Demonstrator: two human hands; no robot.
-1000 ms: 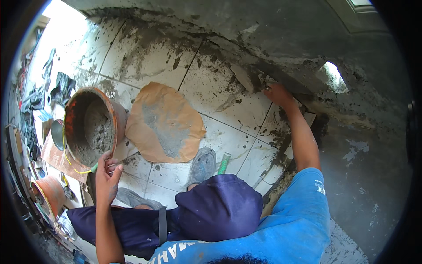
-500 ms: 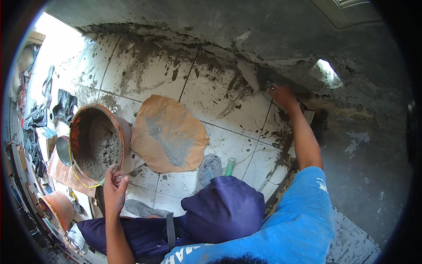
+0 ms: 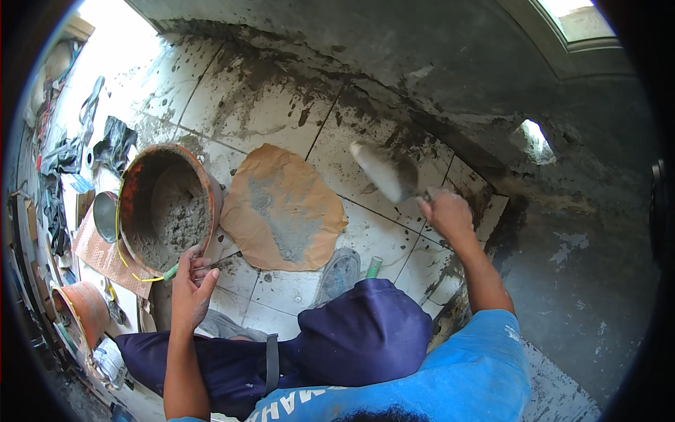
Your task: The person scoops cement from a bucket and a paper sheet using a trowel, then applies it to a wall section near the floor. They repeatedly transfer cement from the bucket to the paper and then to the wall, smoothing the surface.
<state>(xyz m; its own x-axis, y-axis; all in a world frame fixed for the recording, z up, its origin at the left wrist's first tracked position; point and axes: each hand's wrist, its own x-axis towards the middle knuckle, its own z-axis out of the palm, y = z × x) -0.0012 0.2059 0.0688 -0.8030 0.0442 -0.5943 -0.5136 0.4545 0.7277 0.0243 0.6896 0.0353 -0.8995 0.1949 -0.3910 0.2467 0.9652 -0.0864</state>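
Note:
In my right hand (image 3: 448,214) is the handle of a trowel (image 3: 383,169), its pale blade slightly blurred above the tiles. My left hand (image 3: 193,290) is at the near rim of an orange bucket (image 3: 214,193), fingers loosely bent and apart, thumb out. The green grip (image 3: 171,272) of the bucket's yellow handle lies beside these fingers; whether they touch the rim I cannot tell. Grey wet mortar (image 3: 181,221) fills part of the bucket. A brown paper sheet (image 3: 320,211) with grey powder on it lies on the floor right of the bucket.
The white tiled floor (image 3: 271,288) is splashed with mortar. A grey wall (image 3: 450,56) has a rough lower edge and a bright hole (image 3: 538,143). A green cylinder (image 3: 374,267) stands by my shoe (image 3: 340,276). At left are another orange bucket (image 3: 86,309) and black plastic (image 3: 114,144).
My right hand has drawn the trowel back from the base of the wall, toward me, and its blade now shows over the tiles. The left hand stays by the bucket rim.

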